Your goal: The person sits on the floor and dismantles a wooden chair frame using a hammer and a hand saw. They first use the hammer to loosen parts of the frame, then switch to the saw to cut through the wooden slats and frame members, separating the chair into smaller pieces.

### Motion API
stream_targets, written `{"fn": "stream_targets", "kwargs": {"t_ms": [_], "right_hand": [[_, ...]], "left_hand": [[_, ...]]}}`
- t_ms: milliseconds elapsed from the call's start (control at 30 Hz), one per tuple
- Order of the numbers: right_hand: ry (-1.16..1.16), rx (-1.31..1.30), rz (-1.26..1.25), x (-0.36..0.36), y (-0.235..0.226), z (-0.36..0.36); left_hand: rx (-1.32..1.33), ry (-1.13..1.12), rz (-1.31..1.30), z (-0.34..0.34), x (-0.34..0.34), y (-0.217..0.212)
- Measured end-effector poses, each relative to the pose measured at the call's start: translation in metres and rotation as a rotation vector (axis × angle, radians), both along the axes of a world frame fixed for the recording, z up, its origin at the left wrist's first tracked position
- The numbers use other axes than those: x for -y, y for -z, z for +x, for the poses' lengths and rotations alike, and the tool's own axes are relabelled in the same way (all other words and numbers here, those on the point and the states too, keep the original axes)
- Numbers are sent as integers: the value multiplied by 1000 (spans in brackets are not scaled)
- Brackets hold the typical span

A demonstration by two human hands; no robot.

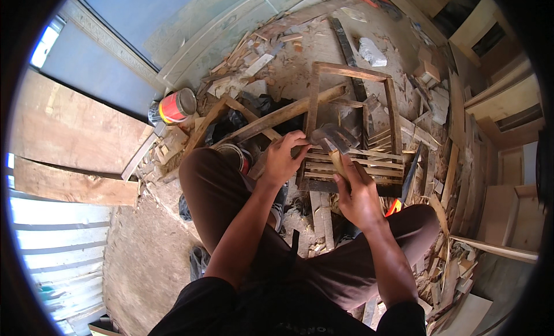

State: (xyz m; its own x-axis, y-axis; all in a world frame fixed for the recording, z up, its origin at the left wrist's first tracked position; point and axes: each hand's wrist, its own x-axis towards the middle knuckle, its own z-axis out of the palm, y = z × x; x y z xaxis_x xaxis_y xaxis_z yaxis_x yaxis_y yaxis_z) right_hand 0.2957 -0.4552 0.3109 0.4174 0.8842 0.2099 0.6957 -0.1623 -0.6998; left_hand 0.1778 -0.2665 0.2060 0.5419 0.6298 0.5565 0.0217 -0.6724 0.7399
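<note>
I sit on the ground with my knees apart over a wooden slatted frame (pixel 390 111). My right hand (pixel 359 194) grips the wooden handle of a hammer (pixel 334 141), whose metal head hangs over the frame's near left corner. My left hand (pixel 283 158) rests at the frame's left rail with fingers pinched together just under the hammer head; whatever small thing they pinch is too small to make out. Thin slats (pixel 369 165) cross the frame's lower half.
A red and white tin can (pixel 176 107) lies at the left. Long wooden battens (pixel 271 119) lean across behind the frame. Wood scraps and offcuts (pixel 444 278) litter the right side. Large boards (pixel 69 134) lie at the left, wooden boxes (pixel 513 215) at the right.
</note>
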Motion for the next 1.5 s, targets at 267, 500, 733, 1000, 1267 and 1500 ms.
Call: {"fn": "stream_targets", "kwargs": {"t_ms": [267,500,733,1000,1267,1500], "right_hand": [[-25,135,47,-1,12,5],[-19,145,6,0,7,3],[-6,28,10,0,-6,-3],[1,4,-33,-1,6,4],[21,-2,19,6,12,9],[24,-29,32,7,15,8]], "left_hand": [[-14,-7,21,0,-1,1],[15,33,-45,2,0,1],[9,25,-38,0,1,4],[-43,-14,-39,-4,-2,4],[76,52,-281,2,-3,5],[-142,41,-630,1,-4,9]]}}
